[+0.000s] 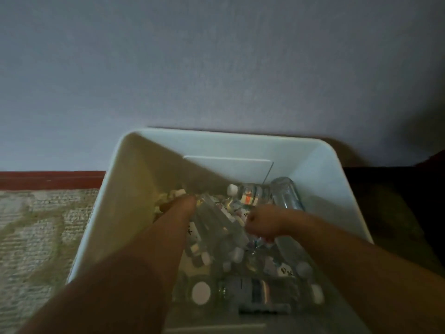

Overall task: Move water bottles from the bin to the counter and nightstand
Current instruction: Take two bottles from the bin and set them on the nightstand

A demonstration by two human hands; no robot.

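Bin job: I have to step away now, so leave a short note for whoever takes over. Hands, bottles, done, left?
Left hand: reaching deep into the bin among the bottles; its fingers are hidden, grip unclear.
Right hand: curled over the pile, seemingly on a bottle; blurred, not certain.
Bottles: many lying loose in the bin, none lifted clear.
Done: nothing visible; counter and nightstand are out of view.
Left: lift bottles out and carry them to both places.

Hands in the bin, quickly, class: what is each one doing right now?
Left hand: deep among the bottles in the bin; its fingers are hidden, so cannot be told.
Right hand: fingers curled, but a grip cannot be told.
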